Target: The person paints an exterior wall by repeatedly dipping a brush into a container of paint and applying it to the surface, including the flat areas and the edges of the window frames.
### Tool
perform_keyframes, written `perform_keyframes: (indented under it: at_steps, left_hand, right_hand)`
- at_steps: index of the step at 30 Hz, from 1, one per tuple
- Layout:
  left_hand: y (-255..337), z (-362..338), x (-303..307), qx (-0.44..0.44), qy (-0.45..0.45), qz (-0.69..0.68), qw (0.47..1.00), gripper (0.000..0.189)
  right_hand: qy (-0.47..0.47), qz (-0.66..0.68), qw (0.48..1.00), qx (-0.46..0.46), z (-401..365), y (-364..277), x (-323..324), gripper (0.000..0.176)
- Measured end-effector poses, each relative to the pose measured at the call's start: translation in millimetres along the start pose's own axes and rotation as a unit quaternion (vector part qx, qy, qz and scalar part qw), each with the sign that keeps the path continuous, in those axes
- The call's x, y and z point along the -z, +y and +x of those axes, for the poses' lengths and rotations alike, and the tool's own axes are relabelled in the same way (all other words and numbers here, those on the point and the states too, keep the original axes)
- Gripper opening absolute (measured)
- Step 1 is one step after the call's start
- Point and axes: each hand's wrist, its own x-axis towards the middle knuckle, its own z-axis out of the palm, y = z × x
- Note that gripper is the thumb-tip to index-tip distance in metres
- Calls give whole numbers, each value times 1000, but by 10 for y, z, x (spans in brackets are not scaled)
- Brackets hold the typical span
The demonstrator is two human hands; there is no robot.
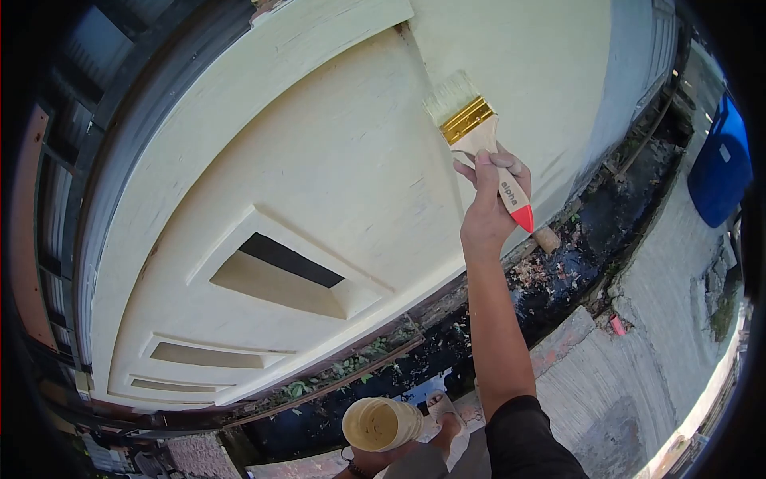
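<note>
My right hand [491, 199] grips the wooden handle of a flat paintbrush [512, 190], which has a gold ferrule and a red tip. The pale bristles touch the cream wall [527, 72] beside a raised vertical edge. Low in the view, my left hand [373, 461] holds a cream paint bucket [415, 421] from below, its fingers mostly hidden. Pale paint shows inside the bucket, which is close to my legs.
The wall has recessed rectangular openings [275, 279] and a curved raised border. Along its foot runs a ditch of dark water [614, 211] with leaves and plants. My sandalled foot [440, 405] is near the ditch. Concrete paving [630, 375] and a blue object [720, 164] lie right.
</note>
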Motion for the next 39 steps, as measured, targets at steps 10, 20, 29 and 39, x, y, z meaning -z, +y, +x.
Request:
perform_keyframes:
  at_steps: [10, 20, 29, 39]
  left_hand:
    - [-49, -44, 29, 6, 64, -40, 997, 77]
    - [347, 78, 79, -30, 51, -27, 998, 76]
    - [1024, 119, 176, -147, 4, -41, 988, 78]
    - [2249, 390, -301, -348, 83, 12, 934, 88]
  right_hand:
    - [31, 12, 999, -25, 81, -12, -238, 22]
    - [80, -127, 970, -189, -843, -125, 1013, 12]
    - [182, -253, 839, -447, -2257, -2391, 2194, 15]
    - [-127, -122, 976, -132, -394, -3921, 539, 24]
